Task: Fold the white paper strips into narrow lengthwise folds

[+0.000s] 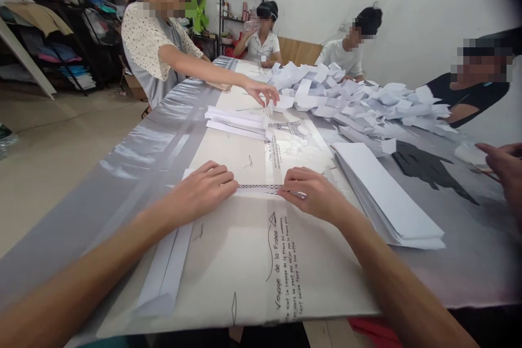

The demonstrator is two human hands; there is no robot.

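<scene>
My left hand (210, 187) is over the patterned tablecloth (228, 261), its fingers curled together. Any object in that grip is hidden. Beside it lies a long folded white paper strip (167, 266), running under my wrist toward the front edge. To the right, my right hand (312, 190) has thumb and fingers pinched together, with what they hold too small to make out. A printed lattice tower line shows on the cloth between both hands. Right of my right hand is a stack of folded white paper (385, 193).
A large heap of folded white papers (326, 92) covers the far right. Another person's hand (263, 91) reaches over more folded strips (238, 122) ahead. Black sheet material (428, 166) lies at right, near a second person's hand (503, 168). Other people sit around the table.
</scene>
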